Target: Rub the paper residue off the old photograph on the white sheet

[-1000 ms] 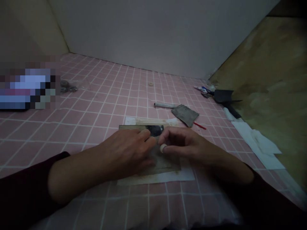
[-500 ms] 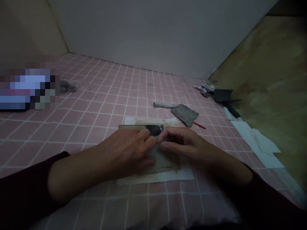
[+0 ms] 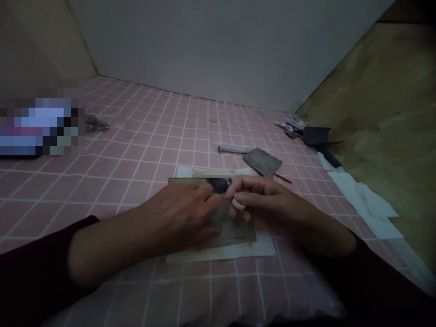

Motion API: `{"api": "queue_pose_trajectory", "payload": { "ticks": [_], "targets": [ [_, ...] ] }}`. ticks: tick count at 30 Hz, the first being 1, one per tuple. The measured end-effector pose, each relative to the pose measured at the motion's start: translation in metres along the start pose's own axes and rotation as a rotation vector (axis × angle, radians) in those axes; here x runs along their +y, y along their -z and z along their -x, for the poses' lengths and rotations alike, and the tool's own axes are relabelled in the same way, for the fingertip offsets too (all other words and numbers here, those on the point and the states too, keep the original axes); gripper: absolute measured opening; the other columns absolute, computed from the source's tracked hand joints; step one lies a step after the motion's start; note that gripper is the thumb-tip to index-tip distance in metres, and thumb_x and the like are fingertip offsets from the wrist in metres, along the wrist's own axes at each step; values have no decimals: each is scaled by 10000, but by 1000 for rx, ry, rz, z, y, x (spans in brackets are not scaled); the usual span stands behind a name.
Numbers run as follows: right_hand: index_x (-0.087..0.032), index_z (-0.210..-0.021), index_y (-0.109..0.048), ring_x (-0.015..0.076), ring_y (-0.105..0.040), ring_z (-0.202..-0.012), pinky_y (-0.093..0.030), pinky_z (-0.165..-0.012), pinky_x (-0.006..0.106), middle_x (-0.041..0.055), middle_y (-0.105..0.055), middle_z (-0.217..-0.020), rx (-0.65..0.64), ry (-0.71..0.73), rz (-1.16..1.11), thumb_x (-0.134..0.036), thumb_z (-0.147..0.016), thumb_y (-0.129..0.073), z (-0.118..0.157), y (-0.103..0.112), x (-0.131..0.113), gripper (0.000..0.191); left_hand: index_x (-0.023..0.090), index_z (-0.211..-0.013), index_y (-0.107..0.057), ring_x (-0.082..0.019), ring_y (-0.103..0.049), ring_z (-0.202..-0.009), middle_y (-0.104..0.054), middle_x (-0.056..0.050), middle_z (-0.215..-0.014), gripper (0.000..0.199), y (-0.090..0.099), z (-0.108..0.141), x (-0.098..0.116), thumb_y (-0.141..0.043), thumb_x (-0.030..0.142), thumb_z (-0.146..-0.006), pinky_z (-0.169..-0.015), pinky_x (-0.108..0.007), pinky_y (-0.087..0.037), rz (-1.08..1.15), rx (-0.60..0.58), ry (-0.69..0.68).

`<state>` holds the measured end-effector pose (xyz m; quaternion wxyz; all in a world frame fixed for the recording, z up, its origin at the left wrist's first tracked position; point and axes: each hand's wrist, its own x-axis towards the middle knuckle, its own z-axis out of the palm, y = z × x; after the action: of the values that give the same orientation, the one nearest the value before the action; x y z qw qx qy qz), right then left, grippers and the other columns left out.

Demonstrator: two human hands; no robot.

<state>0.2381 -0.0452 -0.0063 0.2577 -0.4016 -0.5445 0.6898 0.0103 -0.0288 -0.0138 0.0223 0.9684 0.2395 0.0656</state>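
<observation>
A pink cloth [image 3: 143,120] with a white grid spreads out in front of you, running back to a plain grey wall [image 3: 190,50]; the light is dim. Near you lies white paper [image 3: 265,250] with a thin, greyish panel [image 3: 235,231] on top, the paper showing beyond its near and far edges, probably so that it shields the cloth from marks.

Your left hand [image 3: 180,211] is laid low over the panel, its fingers bent and drawn together. That looks like a way to steady the panel, though you hide what is under the fingers, so I cannot tell whether they pinch anything. Just beyond the fingertips, a glossy dark patch [image 3: 220,184] shows at the panel's far edge.

Your right hand [image 3: 269,197] pinches a small pale piece [image 3: 239,205] between thumb and fingers, over the panel. Such a light fingertip grip seems to suit something so small, leaving part of its rim exposed.

Past your right hand, a rough grey square [image 3: 262,162] lies beside a pale tube [image 3: 233,149] and a red stick [image 3: 284,178], all close enough to reach easily.
</observation>
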Motion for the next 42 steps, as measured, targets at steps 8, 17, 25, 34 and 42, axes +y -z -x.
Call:
{"api": "queue_pose_trajectory", "payload": {
  "ticks": [8, 17, 25, 34, 42],
  "targets": [
    [-179, -961, -652, 69, -512, -589, -402, -584, 214, 21, -692, -831, 88, -3, -136, -287, -879, -642, -1, 3, 1, 136, 175, -830, -549, -184, -534, -648, -566, -35, -784, 174, 1, 0, -1, -600, 340, -851, -559, -307, -410, 6, -2, -1],
    [-179, -944, -655, 61, -482, -591, -373, -570, 208, 2, -651, -811, 182, 16, -148, -278, -858, -666, -3, -1, 1, 131, 183, -826, -545, -194, -533, -648, -565, -31, -784, 172, -2, 0, -1, -596, 343, -861, -554, -324, -403, 3, -1, -7],
    [-198, -935, -638, 109, -443, -645, -332, -571, 254, -26, -500, -734, 238, 165, 311, -263, -836, -656, -2, -6, 2, 120, 177, -833, -546, -187, -525, -652, -566, -36, -792, 174, -2, 2, -1, -603, 339, -858, -556, -316, -400, -8, 4, -6],
    [-194, -854, -517, 113, -486, -682, -392, -603, 255, -14, -508, -804, 275, 373, 723, -93, -797, -560, -4, -7, 8, 124, 195, -843, -522, -203, -536, -658, -553, -23, -796, 188, -2, 1, -1, -602, 363, -863, -562, -334, -400, -18, -25, 4],
    [-183, -843, -522, 105, -465, -685, -376, -626, 244, -23, -495, -789, 300, 440, 898, -23, -764, -529, -4, -7, 7, 179, 197, -832, -516, -202, -535, -650, -547, -22, -791, 184, -1, 1, -1, -597, 358, -865, -552, -334, -385, -24, -21, 5]
  ]
}}
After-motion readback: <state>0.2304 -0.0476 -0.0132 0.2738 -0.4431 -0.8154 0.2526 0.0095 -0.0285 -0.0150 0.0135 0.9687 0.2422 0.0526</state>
